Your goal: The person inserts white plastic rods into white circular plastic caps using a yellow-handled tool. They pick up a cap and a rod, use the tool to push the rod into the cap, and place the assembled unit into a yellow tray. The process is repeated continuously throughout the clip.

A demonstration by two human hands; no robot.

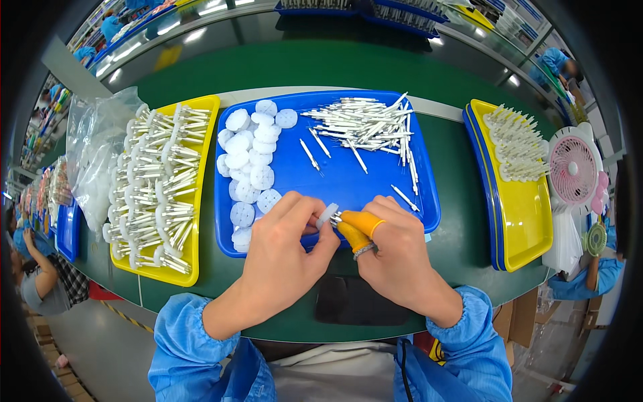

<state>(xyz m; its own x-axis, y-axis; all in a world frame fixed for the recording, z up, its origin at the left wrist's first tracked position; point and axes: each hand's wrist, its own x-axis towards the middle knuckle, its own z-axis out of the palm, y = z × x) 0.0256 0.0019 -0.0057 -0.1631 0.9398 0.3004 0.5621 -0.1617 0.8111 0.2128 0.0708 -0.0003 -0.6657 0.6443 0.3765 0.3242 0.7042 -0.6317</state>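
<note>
One round, whitish disc [327, 214] is up in the left hand [284, 234], pinched between thumb and fingers, tilted nearly on edge above the near side of the blue tray [305, 184]! Right at its face, silvery metal ends [335, 219] poke from the orange-covered fingertips of the right hand [398, 241], the rest hidden in that grip. Over on the tray's left, loose discs [262, 177] pile up, overlapping. Far right, slim white rods [362, 124] heap criss-cross, a few lying apart toward the middle.
</note>
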